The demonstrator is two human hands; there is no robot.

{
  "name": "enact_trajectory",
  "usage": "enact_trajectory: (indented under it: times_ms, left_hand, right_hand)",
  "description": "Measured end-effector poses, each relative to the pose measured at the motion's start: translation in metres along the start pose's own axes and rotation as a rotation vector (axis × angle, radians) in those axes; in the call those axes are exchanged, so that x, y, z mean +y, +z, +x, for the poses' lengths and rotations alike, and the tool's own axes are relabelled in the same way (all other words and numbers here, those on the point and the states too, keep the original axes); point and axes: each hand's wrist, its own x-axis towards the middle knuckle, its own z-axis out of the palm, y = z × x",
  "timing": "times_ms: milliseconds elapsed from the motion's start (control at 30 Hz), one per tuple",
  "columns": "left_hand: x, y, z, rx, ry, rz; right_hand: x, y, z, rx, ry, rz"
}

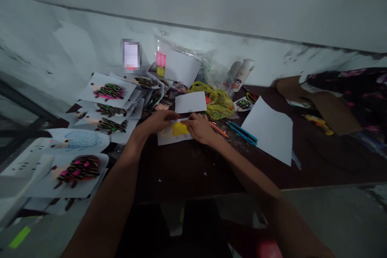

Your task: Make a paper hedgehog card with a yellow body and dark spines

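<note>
My left fingers (pixel 171 115) and right fingers (pixel 188 122), half-curled, touch a white paper sheet (pixel 165 140) bearing a yellow patch (pixel 180 129); grip: cannot tell.

dark table (pixel 181 181) with yellow-patched paper (pixel 171 139), large white sheet (pixel 269 129), tiny scraps (pixel 205 173)

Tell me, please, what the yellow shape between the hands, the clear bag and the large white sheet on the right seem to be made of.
Yellow shape: matte, perhaps clay, felt or paper; its even colour leaves that open.
Clear bag: likely glossy plastic film, see-through with bright creases.
Large white sheet: probably matte paper, thin and plain.
</note>
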Motion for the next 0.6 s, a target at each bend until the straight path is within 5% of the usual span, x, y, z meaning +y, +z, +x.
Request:
enact_trajectory:
  times_ms: [600]
  left_hand:
    - [0.004, -0.002, 0.001, -0.01, -0.027, 0.092]
  right_hand:
    - [0.007, -0.002, -0.019, 0.07, -0.045, -0.049]
